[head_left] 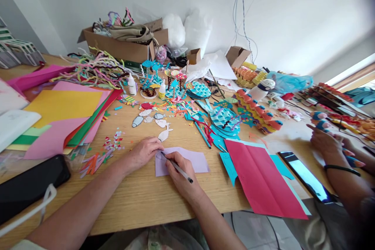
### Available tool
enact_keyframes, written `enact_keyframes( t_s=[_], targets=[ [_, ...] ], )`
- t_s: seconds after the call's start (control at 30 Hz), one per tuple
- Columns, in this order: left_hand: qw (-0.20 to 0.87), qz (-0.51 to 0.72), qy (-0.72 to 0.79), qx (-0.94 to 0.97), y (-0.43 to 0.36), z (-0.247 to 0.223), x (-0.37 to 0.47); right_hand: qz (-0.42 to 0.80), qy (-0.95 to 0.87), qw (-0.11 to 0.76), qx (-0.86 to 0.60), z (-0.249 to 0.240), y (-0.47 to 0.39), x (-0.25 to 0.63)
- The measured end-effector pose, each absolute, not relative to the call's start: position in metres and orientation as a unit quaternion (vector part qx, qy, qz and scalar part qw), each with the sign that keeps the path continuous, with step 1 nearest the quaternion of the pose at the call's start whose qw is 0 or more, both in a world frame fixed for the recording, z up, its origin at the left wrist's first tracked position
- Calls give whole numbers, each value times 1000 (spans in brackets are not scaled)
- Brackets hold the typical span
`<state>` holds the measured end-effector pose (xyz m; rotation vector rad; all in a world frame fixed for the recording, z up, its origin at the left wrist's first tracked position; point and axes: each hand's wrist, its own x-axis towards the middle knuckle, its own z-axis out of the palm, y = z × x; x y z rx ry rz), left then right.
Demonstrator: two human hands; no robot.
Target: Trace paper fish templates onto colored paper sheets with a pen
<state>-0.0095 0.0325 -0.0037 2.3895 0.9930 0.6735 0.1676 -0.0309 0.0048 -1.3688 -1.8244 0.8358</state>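
Observation:
A sheet of light purple paper (190,161) lies on the table in front of me. My right hand (181,172) is closed around a pen (183,172), its tip on the left part of the sheet, where a curved dark line (160,155) shows. At the sheet's upper left corner, the bent, pressed-together fingers of my left hand (146,151) hold the paper down. Just beyond it lies a white fish-shaped paper cutout (164,134). Several smaller fish cutouts (160,122) are spread farther back, some coloured in.
Coloured paper sheets (64,103) and a black phone (35,187) lie left, paper scraps (108,150) nearer. A red folded sheet (263,175) and a lit phone (306,177) lie right, beside another person's hands (325,140). Glue bottles (132,84) and a cardboard box (117,47) stand behind.

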Motion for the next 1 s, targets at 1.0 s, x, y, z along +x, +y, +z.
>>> enact_keyframes(
  t_s=[1.0],
  targets=[
    [237, 240, 361, 869, 33, -3, -10, 314, -706, 350, -530, 6, -31, 168]
  ],
)
